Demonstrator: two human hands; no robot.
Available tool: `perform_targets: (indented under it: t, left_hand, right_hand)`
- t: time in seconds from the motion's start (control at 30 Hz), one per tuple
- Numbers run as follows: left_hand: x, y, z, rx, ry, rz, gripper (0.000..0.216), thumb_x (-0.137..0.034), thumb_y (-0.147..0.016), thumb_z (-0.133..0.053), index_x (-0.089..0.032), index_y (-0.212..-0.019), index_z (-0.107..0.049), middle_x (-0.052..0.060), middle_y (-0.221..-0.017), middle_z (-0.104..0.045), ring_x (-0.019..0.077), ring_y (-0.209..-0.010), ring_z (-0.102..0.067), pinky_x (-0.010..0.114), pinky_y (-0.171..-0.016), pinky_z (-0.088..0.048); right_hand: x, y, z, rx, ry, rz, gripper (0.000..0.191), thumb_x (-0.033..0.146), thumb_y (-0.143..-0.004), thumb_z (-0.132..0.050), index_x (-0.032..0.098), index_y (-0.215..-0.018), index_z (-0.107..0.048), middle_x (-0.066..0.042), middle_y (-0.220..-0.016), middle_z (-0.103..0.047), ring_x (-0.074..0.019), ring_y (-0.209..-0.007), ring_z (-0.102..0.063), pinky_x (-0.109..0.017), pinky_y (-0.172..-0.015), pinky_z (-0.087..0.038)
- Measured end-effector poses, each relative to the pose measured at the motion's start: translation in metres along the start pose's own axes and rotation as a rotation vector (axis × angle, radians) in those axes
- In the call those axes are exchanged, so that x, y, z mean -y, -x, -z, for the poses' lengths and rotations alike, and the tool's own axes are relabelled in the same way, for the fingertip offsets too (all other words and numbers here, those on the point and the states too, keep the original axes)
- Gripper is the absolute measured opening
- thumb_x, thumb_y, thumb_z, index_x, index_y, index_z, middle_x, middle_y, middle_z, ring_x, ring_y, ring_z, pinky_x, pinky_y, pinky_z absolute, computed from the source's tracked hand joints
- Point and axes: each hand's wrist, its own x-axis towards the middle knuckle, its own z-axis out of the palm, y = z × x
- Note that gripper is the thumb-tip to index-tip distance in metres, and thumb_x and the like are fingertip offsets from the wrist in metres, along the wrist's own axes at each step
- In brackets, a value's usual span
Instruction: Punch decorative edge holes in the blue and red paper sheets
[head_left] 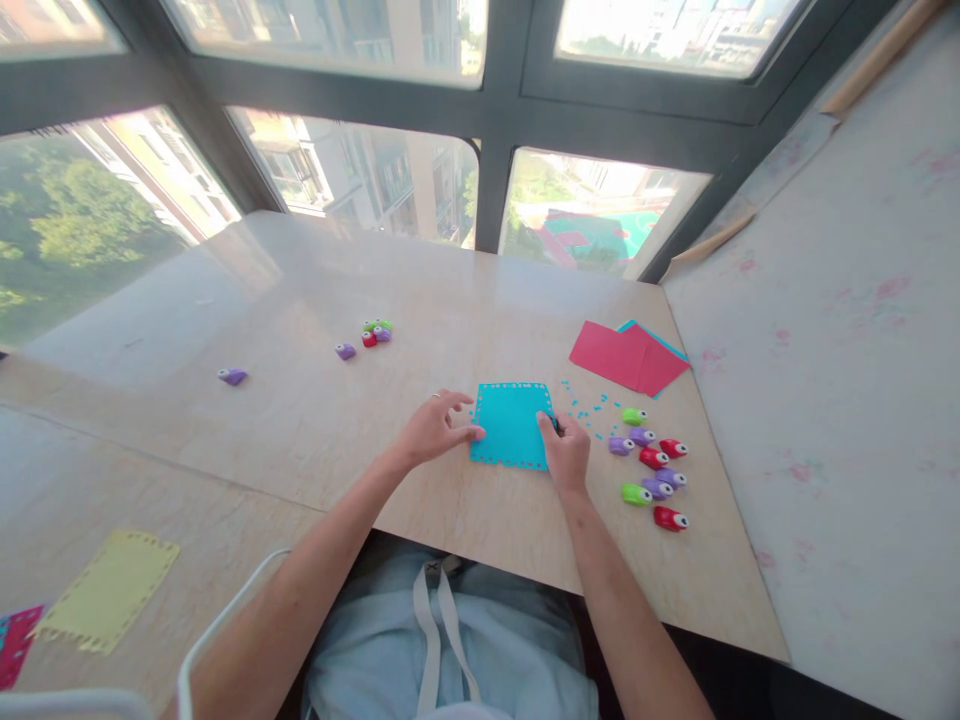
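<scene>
A blue sheet of paper (511, 425) with small holes punched along its edges lies on the table in front of me. My left hand (442, 430) is at its left edge, the thumb on the paper and the fingers spread apart. At the right edge, my right hand (566, 448) is closed around a small paper punch (556, 425); only a dark bit of it shows by the thumb. Tiny blue paper bits (592, 408) are scattered just right of the sheet. Several green, purple and red punches (654, 458) stand beyond my right hand.
Red and blue sheets (626, 355) overlap at the back right. More punches (376, 333) cluster at the back left, with one purple punch (232, 376) farther left. A yellow punched sheet (112, 590) lies near left. Windows and a papered wall (832, 350) border the table.
</scene>
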Motion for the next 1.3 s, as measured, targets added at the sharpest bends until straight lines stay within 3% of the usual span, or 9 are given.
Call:
perform_targets:
  t: [0.07, 0.13, 0.23, 0.43, 0.73, 1.0, 1.13, 1.3]
  left_hand:
    - [0.003, 0.003, -0.002, 0.127, -0.050, -0.089, 0.048, -0.043, -0.074, -0.074, -0.023, -0.117, -0.065, 0.008, -0.116, -0.062, 0.0125, -0.069, -0.057, 0.029, -0.074, -0.047]
    - [0.004, 0.004, -0.005, 0.177, -0.127, -0.120, 0.033, -0.034, -0.080, -0.069, -0.024, -0.111, -0.068, 0.006, -0.117, -0.063, 0.0139, -0.072, -0.059, 0.030, -0.077, -0.046]
    - [0.007, 0.004, -0.006, 0.157, -0.162, -0.124, 0.021, -0.028, -0.084, -0.063, -0.025, -0.104, -0.070, 0.004, -0.108, -0.065, 0.0157, -0.076, -0.060, 0.030, -0.078, -0.046]
    - [0.017, 0.010, 0.003, 0.111, -0.104, -0.116, 0.025, -0.019, -0.082, -0.057, -0.024, -0.103, -0.069, 0.003, -0.101, -0.065, 0.0143, -0.076, -0.058, 0.028, -0.076, -0.044]
    - [0.003, 0.017, 0.017, 0.022, -0.015, -0.052, 0.017, -0.027, -0.083, -0.061, -0.020, -0.096, -0.069, 0.005, -0.093, -0.065, 0.0138, -0.072, -0.057, 0.027, -0.072, -0.046]
    - [-0.011, 0.017, 0.011, 0.014, 0.059, -0.083, 0.017, -0.028, -0.083, -0.065, -0.020, -0.098, -0.069, 0.004, -0.091, -0.067, 0.0153, -0.077, -0.060, 0.028, -0.075, -0.046]
    - [-0.038, 0.021, -0.001, 0.006, 0.102, -0.144, 0.013, -0.026, -0.084, -0.064, -0.019, -0.094, -0.067, 0.004, -0.091, -0.067, 0.0152, -0.079, -0.060, 0.028, -0.074, -0.046]
    - [-0.104, 0.017, -0.041, 0.119, 0.018, -0.300, 0.017, -0.024, -0.082, -0.062, -0.020, -0.099, -0.066, 0.007, -0.096, -0.068, 0.0198, -0.086, -0.063, 0.031, -0.075, -0.049]
  right_hand:
    - [0.000, 0.000, 0.000, 0.004, 0.008, 0.002, 0.039, 0.052, -0.083, -0.049, 0.020, -0.060, -0.047, 0.005, -0.057, -0.037, -0.0121, -0.058, -0.032, -0.026, -0.057, -0.028]
    - [0.001, 0.000, 0.001, -0.002, 0.019, 0.003, 0.040, 0.052, -0.083, -0.049, 0.021, -0.059, -0.043, 0.005, -0.057, -0.035, -0.0118, -0.058, -0.031, -0.026, -0.056, -0.027]
    - [0.001, 0.000, 0.002, -0.015, 0.026, 0.007, 0.041, 0.053, -0.083, -0.049, 0.022, -0.058, -0.038, 0.006, -0.056, -0.031, -0.0115, -0.058, -0.029, -0.026, -0.055, -0.026]
    - [0.002, 0.001, 0.002, -0.013, 0.014, 0.011, 0.041, 0.052, -0.084, -0.050, 0.023, -0.059, -0.036, 0.006, -0.057, -0.030, -0.0115, -0.058, -0.028, -0.026, -0.055, -0.025]
    - [0.004, 0.001, 0.003, -0.008, 0.009, 0.001, 0.041, 0.051, -0.083, -0.051, 0.022, -0.059, -0.037, 0.006, -0.057, -0.031, -0.0113, -0.058, -0.030, -0.026, -0.055, -0.026]
    - [0.004, 0.001, 0.003, -0.005, 0.003, -0.003, 0.040, 0.051, -0.083, -0.051, 0.022, -0.058, -0.037, 0.006, -0.057, -0.030, -0.0113, -0.058, -0.029, -0.025, -0.055, -0.026]
    - [0.005, 0.000, 0.003, -0.007, -0.003, -0.009, 0.040, 0.050, -0.083, -0.051, 0.022, -0.058, -0.038, 0.006, -0.057, -0.031, -0.0112, -0.058, -0.030, -0.025, -0.054, -0.027]
    - [0.009, 0.006, 0.003, 0.020, 0.092, 0.022, 0.041, 0.051, -0.089, -0.044, 0.020, -0.063, -0.050, 0.003, -0.057, -0.041, -0.0135, -0.059, -0.037, -0.027, -0.054, -0.031]
